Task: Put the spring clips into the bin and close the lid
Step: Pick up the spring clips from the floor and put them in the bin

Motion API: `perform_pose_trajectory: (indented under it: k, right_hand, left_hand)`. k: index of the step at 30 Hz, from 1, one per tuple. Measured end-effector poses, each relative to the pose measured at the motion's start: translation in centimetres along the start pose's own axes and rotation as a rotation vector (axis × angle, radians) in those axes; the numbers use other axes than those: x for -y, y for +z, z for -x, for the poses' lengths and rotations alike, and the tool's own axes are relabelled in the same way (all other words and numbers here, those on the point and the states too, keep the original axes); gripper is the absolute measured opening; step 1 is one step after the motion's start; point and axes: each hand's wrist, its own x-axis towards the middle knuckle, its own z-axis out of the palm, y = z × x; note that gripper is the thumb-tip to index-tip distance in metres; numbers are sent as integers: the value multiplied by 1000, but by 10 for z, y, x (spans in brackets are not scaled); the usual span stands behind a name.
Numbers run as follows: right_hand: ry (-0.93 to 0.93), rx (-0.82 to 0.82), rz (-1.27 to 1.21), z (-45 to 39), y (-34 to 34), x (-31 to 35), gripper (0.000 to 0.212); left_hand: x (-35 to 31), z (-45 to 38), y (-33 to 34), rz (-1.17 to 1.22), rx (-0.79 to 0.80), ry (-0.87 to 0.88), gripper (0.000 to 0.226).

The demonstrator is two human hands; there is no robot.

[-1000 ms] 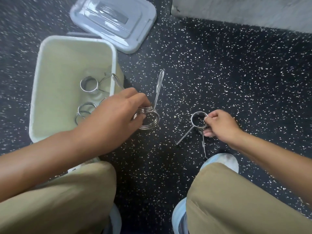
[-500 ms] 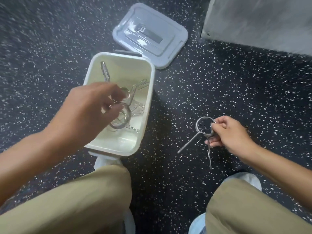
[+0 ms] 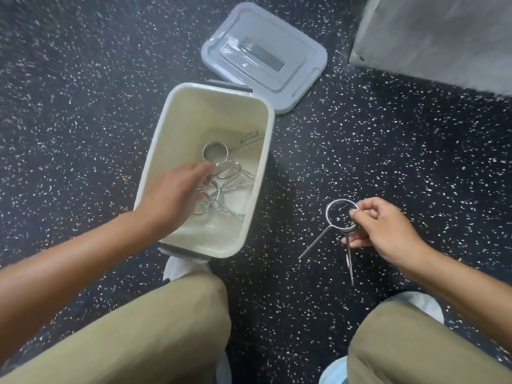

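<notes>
A cream rectangular bin [image 3: 263, 162] stands open on the floor, with several metal spring clips [image 3: 214, 153] lying in its bottom. My left hand [image 3: 177, 195] reaches down inside the bin, fingers spread just over the clips and gripping none that I can see. The bin's grey lid [image 3: 263, 56] lies flipped back behind its far end. To the right of the bin, my right hand [image 3: 385, 228] pinches the ring of one more spring clip [image 3: 315, 241], whose two legs point down towards the floor.
The floor is dark rubber with white speckles. A grey panel [image 3: 432, 34] fills the top right corner. My knees in khaki trousers [image 3: 155, 328] and white shoes [image 3: 424, 300] sit at the bottom, close to the bin's near end.
My left hand carried a clip from the floor over the bin and lowered into it; that clip now lies among the others. My right hand has kept hold of its clip.
</notes>
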Motion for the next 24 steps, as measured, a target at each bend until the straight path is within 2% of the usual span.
perform_pose_trajectory:
  k: [4,7,9,11,14,17,20,24]
  right_hand:
    - [-11,5,4,1,-1,2,5]
    - [-11,8,-15,2,1,5,6]
    - [-3,15,-35,3,4,9,7]
    - [0,18,-67,3,7,13,7]
    - [-12,28,-77,5,10,20,6]
    - [-13,52,-108,9,12,27,8]
    - [-2,87,-111,15,14,39,13]
    - [-22,144,-131,26,18,66,16]
  left_hand:
    - [11,-2,22,-135,88,147,50]
    - [16,-2,29,-204,183,188,48]
    - [21,-1,32,-209,263,241,41]
    - [23,1,32,-222,340,268,18]
    - [21,-1,30,-301,412,313,19]
    - [14,-1,24,-445,420,334,26]
    - [12,1,20,-487,401,355,26]
    - [16,6,19,-475,271,374,24]
